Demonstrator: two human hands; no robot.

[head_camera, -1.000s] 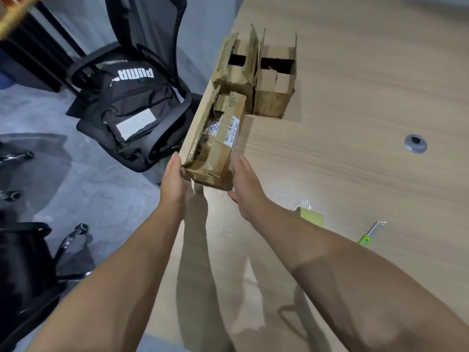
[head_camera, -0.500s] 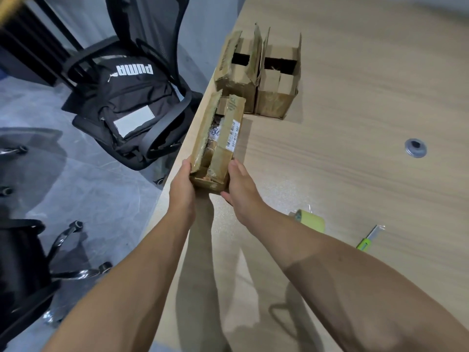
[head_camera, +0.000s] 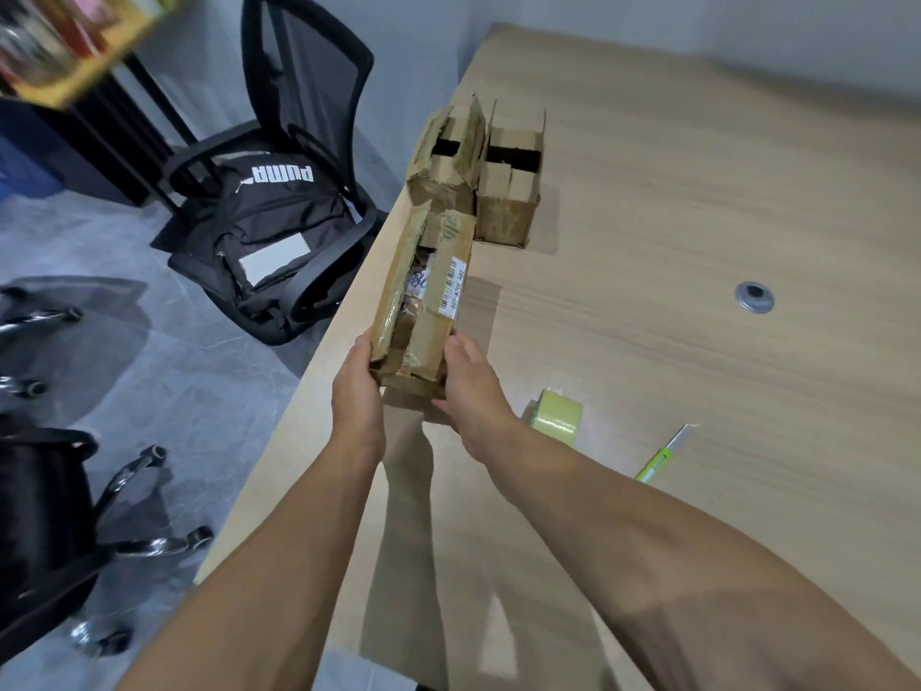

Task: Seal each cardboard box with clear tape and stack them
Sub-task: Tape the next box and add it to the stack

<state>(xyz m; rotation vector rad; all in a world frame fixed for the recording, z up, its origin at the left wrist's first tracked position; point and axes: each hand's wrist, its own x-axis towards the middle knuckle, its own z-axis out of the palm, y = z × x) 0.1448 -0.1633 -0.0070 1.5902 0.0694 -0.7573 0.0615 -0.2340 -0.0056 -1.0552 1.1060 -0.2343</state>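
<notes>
Head view: two bare arms reach forward over the left side of a wooden table.
Long cardboard box: it sits between the two hands, over the table's left edge, with its far end pointing at the two open boxes. Its top flaps stand apart, and a white barcode sticker is on the right flap. I cannot tell if it rests on the table.
Left hand: it grips the left side of the box's near end, thumb on top.
Right hand: it grips the right side of the same end, thumb on the top edge.
Two open boxes: they stand side by side on the table, flaps up, just past the long box.
Tape roll: it is yellowish and lies on the table just right of the right wrist.
Green knife: it lies on the table near the tape roll, farther right.
Table: light wood with a round grey hole cap well to the right.
Room: a grey floor and a pale wall.
Black chair: it is by the table's left side and holds a black Puma backpack.
Second chair: it is dark and at the lower left.
</notes>
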